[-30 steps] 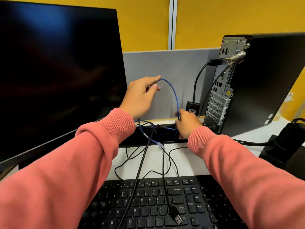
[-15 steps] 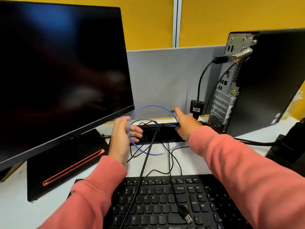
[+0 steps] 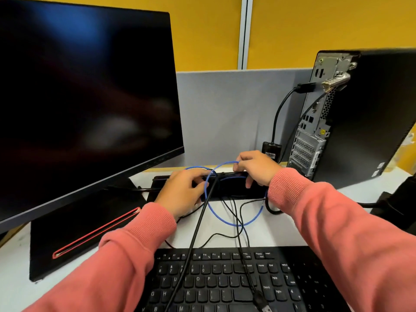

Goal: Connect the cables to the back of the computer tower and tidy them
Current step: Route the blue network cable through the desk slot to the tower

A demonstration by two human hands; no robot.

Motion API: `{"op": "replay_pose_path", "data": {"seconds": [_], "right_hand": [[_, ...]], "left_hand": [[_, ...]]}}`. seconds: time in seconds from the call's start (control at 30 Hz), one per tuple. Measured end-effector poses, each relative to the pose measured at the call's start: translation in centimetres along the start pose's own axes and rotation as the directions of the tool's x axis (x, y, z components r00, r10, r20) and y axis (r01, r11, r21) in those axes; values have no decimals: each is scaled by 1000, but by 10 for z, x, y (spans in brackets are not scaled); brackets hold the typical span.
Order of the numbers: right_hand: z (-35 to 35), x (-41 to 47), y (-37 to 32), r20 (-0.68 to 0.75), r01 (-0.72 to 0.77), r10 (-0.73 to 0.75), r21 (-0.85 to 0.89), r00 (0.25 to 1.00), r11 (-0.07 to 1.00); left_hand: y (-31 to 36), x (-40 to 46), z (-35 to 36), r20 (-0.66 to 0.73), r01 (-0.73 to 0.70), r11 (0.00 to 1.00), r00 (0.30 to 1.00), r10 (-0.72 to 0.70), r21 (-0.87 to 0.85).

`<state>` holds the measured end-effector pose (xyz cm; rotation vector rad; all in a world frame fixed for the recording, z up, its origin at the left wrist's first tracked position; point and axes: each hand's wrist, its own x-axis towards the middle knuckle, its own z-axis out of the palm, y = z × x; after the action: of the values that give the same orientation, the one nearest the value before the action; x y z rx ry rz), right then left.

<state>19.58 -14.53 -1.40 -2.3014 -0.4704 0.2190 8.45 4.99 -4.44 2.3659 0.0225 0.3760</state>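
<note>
Coiling the blue cable is the step I judge to be in hand: my right hand pinches the loop's top, my left hand curls round its near side, both fingers closed on it. The loop hangs just below them over the surface. Next I'd need its free plug, which I can't see, brought to the computer tower beyond my right fingers. Only keyboard legends read clearly; the adapter label is illegible.
</note>
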Motion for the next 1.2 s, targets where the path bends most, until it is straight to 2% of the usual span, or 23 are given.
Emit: {"op": "replay_pose_path", "data": {"seconds": [0.07,0.1,0.23,0.33,0.4,0.5,0.6,0.67,0.8,0.93,1.0,1.2], "right_hand": [[0,1,-5,11,30,-29,-61,1000,998],[1,1,-9,15,24,-23,-99,1000,995],[-1,5,-24,46,-120,124,-68,991,990],[-4,5,-40,156,-96,147,-294,977,951],[-6,4,-48,241,-58,154,-366,958,929],[-11,3,-47,263,-31,106,-274,959,961],[-13,2,-37,205,-46,65,-96,977,994],[-11,2,-34,194,-59,71,-69,978,996],[-9,8,-30,126,-69,90,-163,988,984],[-6,12,-32,197,-69,148,-361,969,930],[-6,10,-35,218,-53,160,-425,963,904],[-4,13,-40,291,-34,173,-428,941,903]], "left_hand": [[5,7,0,-6,-92,966,995,96,240],[8,10,0,-15,-107,947,993,117,302],[14,22,3,7,-154,891,986,167,426],[18,26,1,24,-165,903,985,170,397],[17,27,0,58,-185,902,983,176,391],[15,31,2,107,-197,883,980,167,425],[16,33,2,87,-117,964,991,99,240],[19,37,1,112,-75,978,992,54,192],[29,49,-8,231,-62,968,973,4,243],[34,54,-13,323,-71,965,946,-15,253],[35,56,-13,330,-69,974,944,-7,217],[29,56,-17,252,-17,983,967,-30,182]]}}
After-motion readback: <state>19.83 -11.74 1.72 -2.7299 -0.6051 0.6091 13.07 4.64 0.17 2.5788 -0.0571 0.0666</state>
